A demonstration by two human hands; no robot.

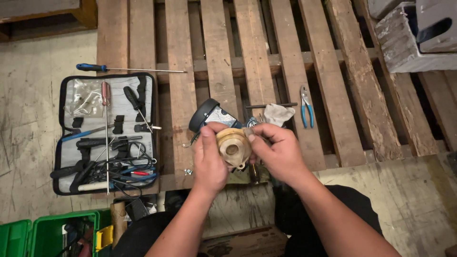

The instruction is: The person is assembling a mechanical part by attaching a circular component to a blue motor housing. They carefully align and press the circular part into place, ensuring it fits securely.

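Right now I have both hands on a round, tan stepped part [232, 148], a pulley-like disc with a dark bore in its middle, held up over the near edge of the wooden pallet [285, 71]. Its flat face and bore look up toward my head camera, so its axis runs roughly toward me, not along the slats. My left hand [209, 162] wraps its left rim, thumb over the top edge and fingers closed behind it. My right hand [281, 152] comes in from the right side, fingertips pinched at the upper right rim on what seems a small metal piece; I cannot tell just what it is. Both hands touch the part, neither nearer. Just behind the part, on the pallet, lies a dark motor-like housing [209, 115]; right of that a crumpled rag [278, 114] and blue-handled pliers [307, 113]. Well left of the part sits an open tool pouch [107, 135].
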